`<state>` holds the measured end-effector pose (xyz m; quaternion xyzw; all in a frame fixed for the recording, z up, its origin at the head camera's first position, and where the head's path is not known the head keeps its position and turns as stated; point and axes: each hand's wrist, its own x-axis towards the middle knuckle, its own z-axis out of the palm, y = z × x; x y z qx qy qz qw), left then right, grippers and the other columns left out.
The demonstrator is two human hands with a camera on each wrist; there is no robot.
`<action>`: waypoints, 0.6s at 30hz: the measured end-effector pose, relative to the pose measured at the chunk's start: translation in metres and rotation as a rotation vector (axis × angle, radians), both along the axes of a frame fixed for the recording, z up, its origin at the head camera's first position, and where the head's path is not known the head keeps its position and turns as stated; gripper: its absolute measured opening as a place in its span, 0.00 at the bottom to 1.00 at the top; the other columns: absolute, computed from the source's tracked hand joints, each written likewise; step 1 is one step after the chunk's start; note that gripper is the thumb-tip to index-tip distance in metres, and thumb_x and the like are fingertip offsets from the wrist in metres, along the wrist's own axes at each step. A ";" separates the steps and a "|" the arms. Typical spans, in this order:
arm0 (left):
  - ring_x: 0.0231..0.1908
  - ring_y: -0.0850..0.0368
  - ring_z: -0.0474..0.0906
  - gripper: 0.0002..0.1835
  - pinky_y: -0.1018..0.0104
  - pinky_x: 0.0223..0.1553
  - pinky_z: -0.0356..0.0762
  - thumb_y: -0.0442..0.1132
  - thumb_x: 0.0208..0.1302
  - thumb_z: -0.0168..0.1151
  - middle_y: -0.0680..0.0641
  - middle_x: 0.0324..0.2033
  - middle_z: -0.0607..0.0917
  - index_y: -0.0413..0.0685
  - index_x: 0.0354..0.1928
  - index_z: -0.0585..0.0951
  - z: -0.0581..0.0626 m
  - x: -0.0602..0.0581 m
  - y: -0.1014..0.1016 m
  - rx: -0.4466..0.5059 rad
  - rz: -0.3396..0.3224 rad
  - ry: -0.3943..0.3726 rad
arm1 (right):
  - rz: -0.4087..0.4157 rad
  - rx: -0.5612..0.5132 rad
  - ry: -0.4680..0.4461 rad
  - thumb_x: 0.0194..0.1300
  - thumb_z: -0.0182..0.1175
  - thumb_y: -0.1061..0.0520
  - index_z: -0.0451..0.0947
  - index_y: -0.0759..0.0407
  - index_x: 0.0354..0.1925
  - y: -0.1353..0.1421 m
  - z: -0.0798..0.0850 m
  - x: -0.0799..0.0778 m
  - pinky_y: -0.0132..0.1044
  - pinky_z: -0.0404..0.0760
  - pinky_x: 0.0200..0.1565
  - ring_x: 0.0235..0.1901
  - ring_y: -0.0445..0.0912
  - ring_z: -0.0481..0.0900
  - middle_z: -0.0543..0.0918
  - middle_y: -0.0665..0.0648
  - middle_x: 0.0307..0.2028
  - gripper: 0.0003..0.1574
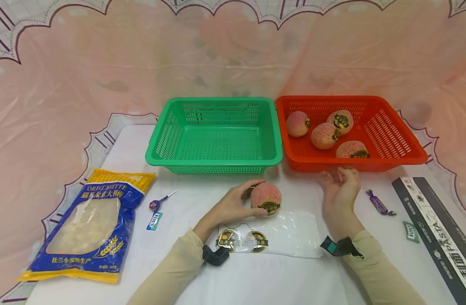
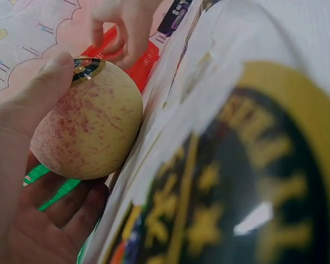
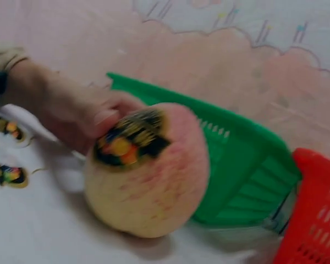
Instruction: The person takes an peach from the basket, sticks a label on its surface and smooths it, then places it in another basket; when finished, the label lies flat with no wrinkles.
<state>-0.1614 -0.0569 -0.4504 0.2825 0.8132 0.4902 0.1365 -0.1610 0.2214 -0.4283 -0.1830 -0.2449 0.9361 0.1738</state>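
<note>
A peach (image 1: 266,195) with a black-and-gold label on its front is held by my left hand (image 1: 233,203), thumb on the near side. The right wrist view shows the same peach (image 3: 154,187) close up, its label near the thumb. Just below it lies a clear sticker sheet (image 1: 293,237) with two round black-and-gold stickers (image 1: 257,242) at its left part. My right hand (image 1: 341,197) is apart from the peach, in front of the red basket, fingers loosely bent and nothing seen in them.
A green basket (image 1: 213,162) stands beside the red basket (image 1: 354,162), which contains several labelled peaches (image 1: 324,136). On the left are a pasta bag (image 1: 80,224), a lollipop (image 1: 155,206) and a mint (image 1: 154,221). A purple candy (image 1: 380,204), another mint (image 1: 411,232) and a long pasta box (image 1: 438,237) lie right.
</note>
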 end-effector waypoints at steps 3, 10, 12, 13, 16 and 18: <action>0.54 0.64 0.70 0.42 0.65 0.56 0.68 0.61 0.38 0.67 0.60 0.55 0.72 0.71 0.60 0.62 0.000 0.000 0.001 0.003 0.006 0.003 | -0.080 -0.121 -0.022 0.50 0.54 0.66 0.64 0.49 0.44 0.014 0.010 -0.002 0.41 0.73 0.47 0.44 0.49 0.68 0.68 0.51 0.50 0.22; 0.53 0.67 0.71 0.43 0.68 0.55 0.68 0.60 0.38 0.68 0.63 0.53 0.73 0.68 0.60 0.63 -0.001 0.000 0.001 0.025 0.013 -0.005 | -0.111 -0.238 -0.024 0.51 0.56 0.61 0.62 0.45 0.51 0.044 0.030 -0.001 0.36 0.68 0.56 0.56 0.42 0.66 0.70 0.47 0.53 0.28; 0.52 0.67 0.71 0.43 0.69 0.55 0.68 0.60 0.38 0.68 0.64 0.53 0.72 0.69 0.60 0.63 -0.002 0.000 0.001 0.033 0.016 -0.005 | -0.110 -0.200 -0.041 0.56 0.56 0.59 0.62 0.44 0.50 0.047 0.035 -0.001 0.36 0.67 0.56 0.56 0.42 0.65 0.70 0.45 0.53 0.25; 0.52 0.67 0.71 0.43 0.69 0.55 0.68 0.60 0.37 0.68 0.64 0.53 0.72 0.68 0.60 0.63 -0.002 0.000 0.001 0.038 0.018 -0.008 | -0.113 -0.183 -0.051 0.57 0.57 0.59 0.63 0.43 0.50 0.048 0.037 0.000 0.36 0.66 0.56 0.55 0.42 0.64 0.70 0.45 0.52 0.24; 0.53 0.65 0.71 0.43 0.68 0.55 0.69 0.57 0.38 0.69 0.61 0.54 0.72 0.66 0.61 0.63 0.003 0.002 0.001 0.050 0.021 -0.019 | -0.133 -0.123 -0.093 0.53 0.62 0.61 0.65 0.44 0.49 0.051 0.039 -0.001 0.38 0.68 0.56 0.55 0.42 0.65 0.72 0.43 0.51 0.28; 0.53 0.62 0.72 0.42 0.67 0.55 0.69 0.53 0.40 0.70 0.59 0.55 0.71 0.62 0.61 0.63 0.010 0.005 0.002 0.069 0.019 -0.052 | -0.150 -0.083 -0.117 0.49 0.65 0.62 0.67 0.46 0.48 0.053 0.038 -0.001 0.39 0.72 0.53 0.54 0.42 0.66 0.74 0.43 0.50 0.29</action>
